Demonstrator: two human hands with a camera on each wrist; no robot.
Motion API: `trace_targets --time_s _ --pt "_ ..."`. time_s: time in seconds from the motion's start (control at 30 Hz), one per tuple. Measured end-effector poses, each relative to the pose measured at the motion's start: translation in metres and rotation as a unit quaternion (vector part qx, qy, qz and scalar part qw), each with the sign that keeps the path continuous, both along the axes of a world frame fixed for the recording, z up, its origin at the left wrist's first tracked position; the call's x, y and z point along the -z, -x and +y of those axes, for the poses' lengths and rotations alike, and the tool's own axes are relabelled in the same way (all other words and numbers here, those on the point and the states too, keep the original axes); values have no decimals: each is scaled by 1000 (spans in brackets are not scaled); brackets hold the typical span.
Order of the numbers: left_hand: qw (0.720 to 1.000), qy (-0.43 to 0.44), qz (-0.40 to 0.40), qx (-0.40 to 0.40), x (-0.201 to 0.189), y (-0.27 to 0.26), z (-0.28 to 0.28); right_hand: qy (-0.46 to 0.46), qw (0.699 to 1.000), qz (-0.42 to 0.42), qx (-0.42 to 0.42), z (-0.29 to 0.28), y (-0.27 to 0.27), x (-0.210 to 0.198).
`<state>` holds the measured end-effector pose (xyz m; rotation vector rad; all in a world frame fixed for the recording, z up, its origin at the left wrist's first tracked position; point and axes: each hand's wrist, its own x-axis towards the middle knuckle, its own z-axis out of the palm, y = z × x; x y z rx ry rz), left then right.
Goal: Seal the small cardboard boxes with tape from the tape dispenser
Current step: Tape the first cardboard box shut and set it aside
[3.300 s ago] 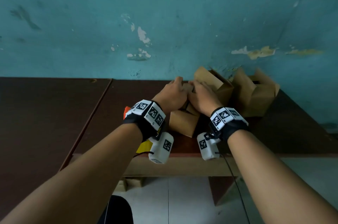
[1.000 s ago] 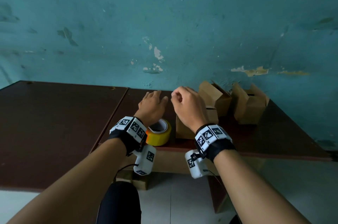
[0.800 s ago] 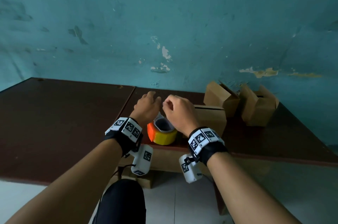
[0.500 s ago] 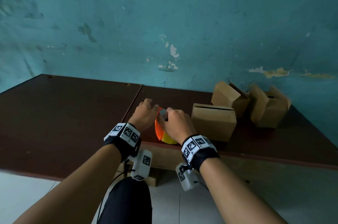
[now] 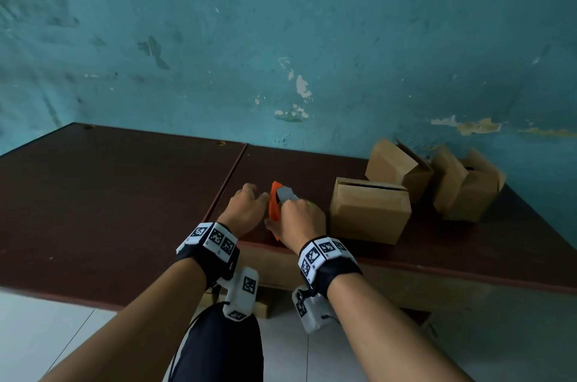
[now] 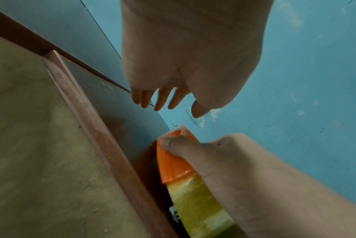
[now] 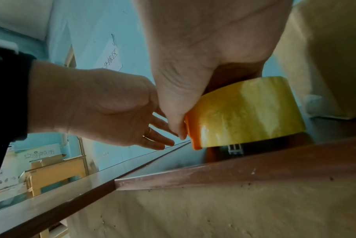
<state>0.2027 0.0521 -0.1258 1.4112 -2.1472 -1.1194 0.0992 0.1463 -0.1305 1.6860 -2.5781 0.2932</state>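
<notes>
My right hand (image 5: 296,222) grips the tape dispenser (image 7: 242,112) at the bench (image 5: 125,210) edge; left hand (image 5: 246,210) hangs released at nine o'clock. Closed box (image 5: 368,213) at three. Dispenser may slip off.

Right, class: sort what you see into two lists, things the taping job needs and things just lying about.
Needed: tape dispenser gripped by right hand; left hand, open beside it; three cardboard boxes, nearest, two behind.

Lying about: wall notice; wooden furniture.
</notes>
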Motion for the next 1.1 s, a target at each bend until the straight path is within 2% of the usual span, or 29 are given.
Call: trace_targets --time_s 0.17,0.23,0.33,0.4,0.47,0.53,0.6,0.7,0.8,0.9,0.97,1.1 --pt "1000 -12 4 1 -4 1 -2 -2 1000 -23 7 2 1 -8" --pt "1000 -9 6 3 -11 3 -2 22 997 -73 9 4 3 -12" --pt "1000 -6 16 -5 -21 8 -7 47 980 -195 15 9 11 -23" --pt "999 -9 34 -26 -28 10 -11 79 950 -303 12 13 18 -30" --pt "996 -16 80 -42 -35 11 -16 126 892 -433 12 15 24 -39" --pt "989 -27 136 -56 -33 15 -32 173 839 -516 14 17 33 -49" --pt "971 -57 219 -73 -38 20 -40 201 826 -526 9 21 41 -64" --pt "919 -154 360 -55 -79 22 -6 224 817 -531 -17 26 58 -87" --pt "870 -207 446 -32 -99 32 7 240 811 -533 -27 30 80 -110" --pt "832 -236 501 -26 -113 43 17 251 828 -502 -20 36 104 -129" --pt "817 -254 517 -23 -118 52 23 257 838 -481 -16 41 119 -139" --pt "808 -280 519 -17 -123 70 34 219 864 -453 -22 54 145 -155"
